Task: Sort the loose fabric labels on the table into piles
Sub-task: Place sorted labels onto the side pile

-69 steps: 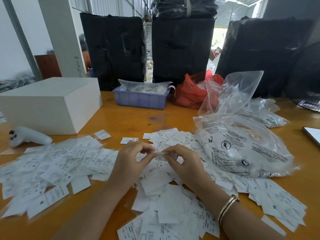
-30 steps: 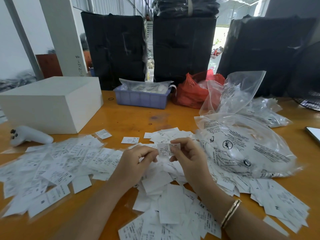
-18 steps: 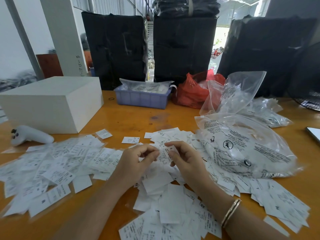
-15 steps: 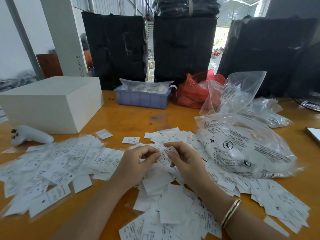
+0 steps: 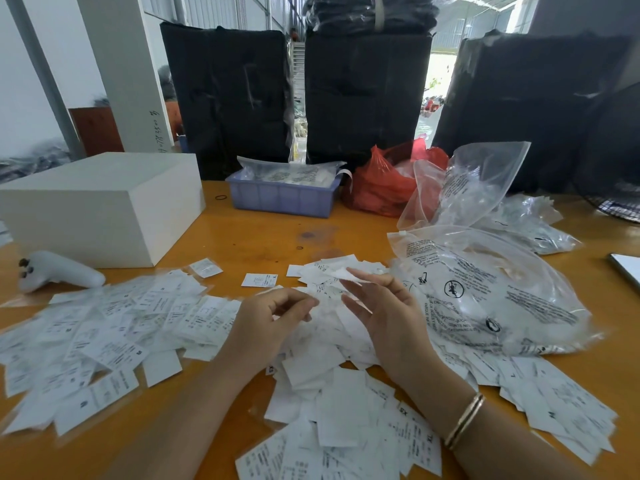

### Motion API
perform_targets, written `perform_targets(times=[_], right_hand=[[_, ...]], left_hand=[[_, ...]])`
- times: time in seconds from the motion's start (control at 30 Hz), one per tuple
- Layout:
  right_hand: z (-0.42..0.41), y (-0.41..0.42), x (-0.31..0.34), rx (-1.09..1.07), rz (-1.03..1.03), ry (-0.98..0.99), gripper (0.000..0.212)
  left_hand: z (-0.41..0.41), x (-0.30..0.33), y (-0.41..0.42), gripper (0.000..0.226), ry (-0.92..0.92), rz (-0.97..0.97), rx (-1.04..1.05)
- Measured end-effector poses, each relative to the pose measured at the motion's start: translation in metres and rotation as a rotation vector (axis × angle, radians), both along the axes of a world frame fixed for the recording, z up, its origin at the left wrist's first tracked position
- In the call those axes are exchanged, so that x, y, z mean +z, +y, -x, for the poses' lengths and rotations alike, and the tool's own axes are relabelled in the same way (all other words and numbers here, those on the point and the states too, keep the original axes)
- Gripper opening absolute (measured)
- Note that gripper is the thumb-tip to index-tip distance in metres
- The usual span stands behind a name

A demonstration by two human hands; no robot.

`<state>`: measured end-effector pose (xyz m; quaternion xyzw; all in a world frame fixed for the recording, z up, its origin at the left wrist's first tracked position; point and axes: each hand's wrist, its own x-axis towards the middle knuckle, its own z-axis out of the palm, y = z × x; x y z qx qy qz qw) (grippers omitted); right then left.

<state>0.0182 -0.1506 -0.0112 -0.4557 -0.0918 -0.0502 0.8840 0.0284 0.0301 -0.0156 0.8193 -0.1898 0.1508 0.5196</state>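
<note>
Loose white fabric labels cover the near half of the orange table (image 5: 263,237). A wide spread of labels (image 5: 114,327) lies on the left, a heap (image 5: 332,403) sits under my hands, and a small far pile (image 5: 332,268) lies just beyond them. My left hand (image 5: 270,323) hovers over the heap with fingers loosely curled and nothing visible in them. My right hand (image 5: 384,317) is held up with fingers straight, and one blurred label (image 5: 341,273) is at its fingertips above the far pile.
A large clear printed bag (image 5: 485,289) lies right of my hands, with more bags (image 5: 467,188) behind. A white box (image 5: 100,206) and a white controller (image 5: 59,271) sit at the left. A blue tray (image 5: 280,199), a red bag (image 5: 381,188) and black bundles (image 5: 367,95) stand at the back.
Both hands had been pinching one label between them. They have now parted: the left hand let go, and the right hand opened and moved the label toward the far pile.
</note>
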Motion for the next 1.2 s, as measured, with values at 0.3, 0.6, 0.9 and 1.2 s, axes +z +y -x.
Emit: perform_targets(times=[0.3,0.6,0.9,1.2], right_hand=[[-0.006,-0.006,-0.003,-0.198,0.106,-0.020,0.040],[-0.005,-0.002,-0.001,-0.107,0.076,-0.018,0.035],[-0.001,-0.002,-0.001,-0.271,0.315,-0.056,0.028],[0.012,0.010,0.004,-0.325,0.663,-0.426,0.030]], left_hand=[[-0.001,-0.001,0.002,0.019,-0.011,-0.025,0.011],[-0.001,0.000,0.003,0.012,-0.051,-0.048,-0.006],[0.000,-0.001,0.003,0.015,-0.122,-0.058,0.027],[0.001,0.001,0.004,0.006,-0.116,-0.041,0.043]])
